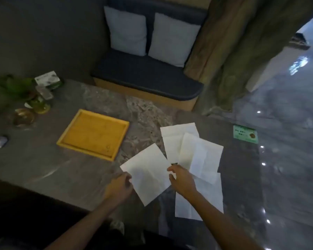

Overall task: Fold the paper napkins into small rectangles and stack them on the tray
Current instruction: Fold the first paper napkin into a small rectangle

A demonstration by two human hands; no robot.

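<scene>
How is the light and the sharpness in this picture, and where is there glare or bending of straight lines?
Head view: the room is dim and the whole frame soft; the white napkins and the yellow tray stand out brightest; small glare spots run along the glossy floor at right; the plant at far left is blurred; the table edge bends from the wide lens.

A stone table point(65, 170) fills the near scene. On it, a tray point(76, 139) lies left of centre. Right of the tray, several paper napkins point(177, 139) lie overlapping. One napkin point(148, 170) sits nearest, between the left hand point(118, 188) and right hand point(182, 179). A card point(245, 133) lies at the far right edge. Glassware point(23, 117) and a plant point(14, 85) stand far left. A bench point(146, 82) with two cushions point(128, 31) sits beyond the table.
</scene>
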